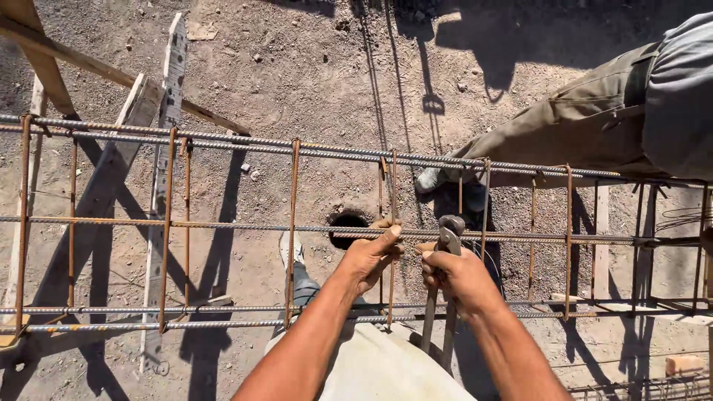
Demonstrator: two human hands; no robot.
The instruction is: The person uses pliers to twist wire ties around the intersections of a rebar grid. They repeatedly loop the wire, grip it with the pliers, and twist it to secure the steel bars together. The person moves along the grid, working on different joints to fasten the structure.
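Pincers point(444, 286) upright, head up

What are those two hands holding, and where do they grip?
Right hand grips the pincers high on the handles, near the head; left hand pinches the vertical rebar stirrup at the horizontal bar.

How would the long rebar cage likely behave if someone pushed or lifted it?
The rebar cage probably feels heavy: many long steel bars tied together. It likely stays stiff, since rusty hoops brace the bars. It seems unlikely to roll, as its section looks boxy and it rests on wooden supports.
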